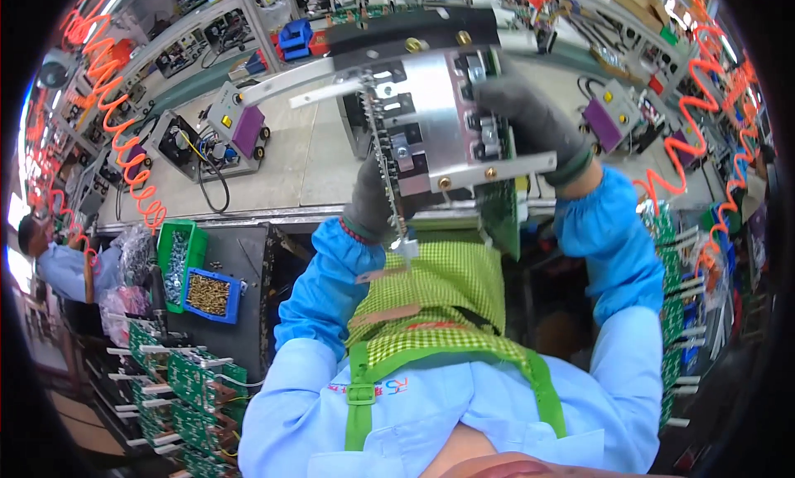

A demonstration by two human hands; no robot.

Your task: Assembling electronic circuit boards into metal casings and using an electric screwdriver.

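Between gloved hands [371, 203] [540, 120], circuit-board assembly [432, 105]

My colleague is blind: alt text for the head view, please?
A person's gray-gloved left hand and right hand hold a metal assembly with circuit boards at a workbench. Purple-sided units stand on it; a green bin and blue bin of small parts sit at left.

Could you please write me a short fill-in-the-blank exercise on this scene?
1. The left hand and right hand hold the assembly and wear gloves coloured ____.
2. Beside the green bin of silvery parts is a ____ bin of brass-coloured parts.
3. Both bins stand to the person's ____.
4. The apron has a ____ pattern.

Missing words: grey; blue; left; checked.
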